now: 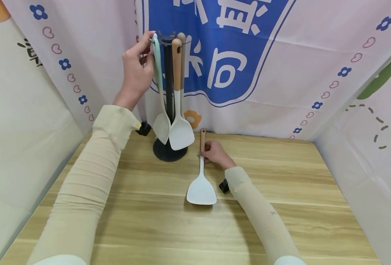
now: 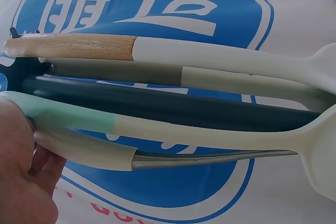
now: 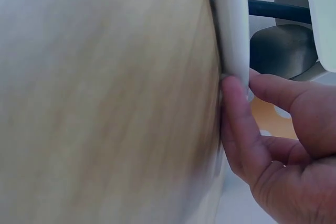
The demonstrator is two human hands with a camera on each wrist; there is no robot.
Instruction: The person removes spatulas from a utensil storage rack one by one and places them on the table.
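Note:
My left hand (image 1: 137, 68) pinches the top of a mint-green handle (image 2: 68, 111), part of a cream spoon-like utensil (image 1: 161, 127) that hangs on the left of a black utensil stand (image 1: 170, 156). In the left wrist view a beige handle (image 2: 97, 150) with a metal shaft lies just behind it, close to my fingers. My right hand (image 1: 216, 152) holds a white spatula (image 1: 201, 191) low at the tabletop, with thumb and fingers where its wooden handle (image 1: 203, 138) meets the white shaft. The spatula's blade points toward me.
A second white spatula (image 1: 182, 136) with a wooden handle hangs at the stand's front, a grey-handled utensil (image 2: 121, 72) beside it. The stand is near the back edge of the wooden table (image 1: 281, 206), before a printed curtain (image 1: 275, 73).

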